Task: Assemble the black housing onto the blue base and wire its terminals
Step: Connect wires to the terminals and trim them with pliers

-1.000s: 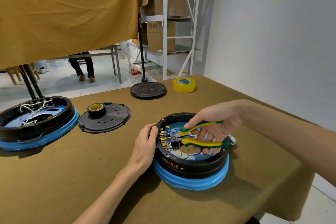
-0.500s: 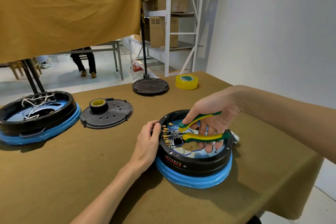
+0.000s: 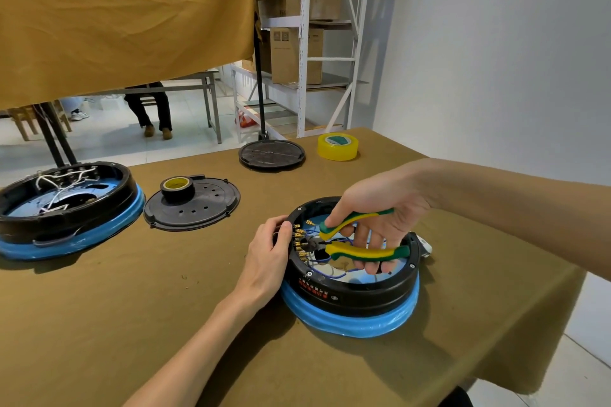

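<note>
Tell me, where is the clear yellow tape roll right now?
The yellow tape roll sits at the table's far edge, right of the round black stand base, beyond the person's right hand.

Two housings on blue bases: one (image 3: pixel 350 294) at lower right, one (image 3: pixel 66 221) at left. Two black lids (image 3: pixel 198 208) (image 3: pixel 271 155). Two tape rolls (image 3: pixel 177 188) (image 3: pixel 338 146). One pliers (image 3: pixel 357 241). Two hands (image 3: pixel 269 258) (image 3: pixel 380 208).

Housing (image 3: pixel 350 294) on base (image 3: pixel 350 324); lid (image 3: pixel 193 206) left of it; tape roll (image 3: pixel 338 146) behind.
</note>
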### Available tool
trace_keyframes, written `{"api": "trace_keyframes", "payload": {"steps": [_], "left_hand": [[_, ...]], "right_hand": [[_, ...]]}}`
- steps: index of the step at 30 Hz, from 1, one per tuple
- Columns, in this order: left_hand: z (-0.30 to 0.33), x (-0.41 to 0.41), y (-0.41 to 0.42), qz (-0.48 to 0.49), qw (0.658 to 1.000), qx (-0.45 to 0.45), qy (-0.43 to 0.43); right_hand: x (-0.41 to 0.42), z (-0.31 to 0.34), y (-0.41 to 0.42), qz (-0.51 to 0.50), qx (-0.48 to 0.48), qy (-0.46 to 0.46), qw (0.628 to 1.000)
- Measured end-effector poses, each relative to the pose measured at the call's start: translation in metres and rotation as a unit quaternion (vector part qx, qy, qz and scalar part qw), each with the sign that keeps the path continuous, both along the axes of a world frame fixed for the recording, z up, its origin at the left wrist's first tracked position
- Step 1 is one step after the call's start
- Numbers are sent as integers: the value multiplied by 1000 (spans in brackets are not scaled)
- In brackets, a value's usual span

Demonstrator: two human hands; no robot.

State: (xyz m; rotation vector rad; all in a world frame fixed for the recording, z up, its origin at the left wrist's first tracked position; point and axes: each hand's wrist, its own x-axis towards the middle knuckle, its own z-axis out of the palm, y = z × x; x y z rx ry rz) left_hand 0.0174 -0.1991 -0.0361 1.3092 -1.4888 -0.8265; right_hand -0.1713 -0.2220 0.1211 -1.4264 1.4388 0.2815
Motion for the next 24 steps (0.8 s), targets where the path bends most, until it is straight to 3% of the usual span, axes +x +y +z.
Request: {"api": "trace_keyframes", "payload": {"steps": [3,15,24], "left_hand": [[-2,-1,-1,2,1000,-1,4],[-4,-2,-1,-8,1000,-2,16],[-5,-3,0,-11,1000,-2,22]], "right_hand": [[-10,-7,13,-36,50,-33,998],[-12,-19,33,-32,-47,-59,997],[-12,-18,29,-26,-34,-63,997]]}}
